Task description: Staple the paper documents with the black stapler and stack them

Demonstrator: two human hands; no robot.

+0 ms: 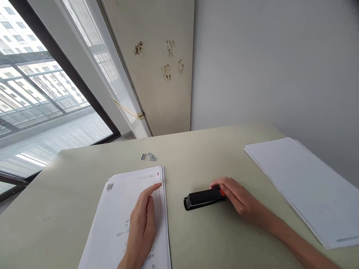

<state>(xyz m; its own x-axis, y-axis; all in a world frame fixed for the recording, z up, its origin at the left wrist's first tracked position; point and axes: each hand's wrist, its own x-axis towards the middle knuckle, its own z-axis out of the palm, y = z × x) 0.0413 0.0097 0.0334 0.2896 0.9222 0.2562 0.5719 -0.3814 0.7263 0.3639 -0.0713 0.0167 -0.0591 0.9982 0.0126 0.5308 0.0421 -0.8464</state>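
Note:
My left hand (142, 224) rests on a stack of white paper (109, 220) with handwriting and a small printed mark on its top sheet. Its fingers lie stretched out toward the stack's right edge, holding nothing. To the right, a black stapler (202, 197) with a red part lies on the table, its front end pointing left toward the paper. My right hand (235, 198) is closed around the stapler's rear end; some of its fingertips are hidden behind the stapler.
Several strips of staples (149, 157) lie beyond the paper stack on the pale table (202, 157). A second pile of white sheets (303, 183) sits at the right. Behind the table stand a grey wall (266, 67) and a stained panel (159, 97), with a window (42, 89) at the left.

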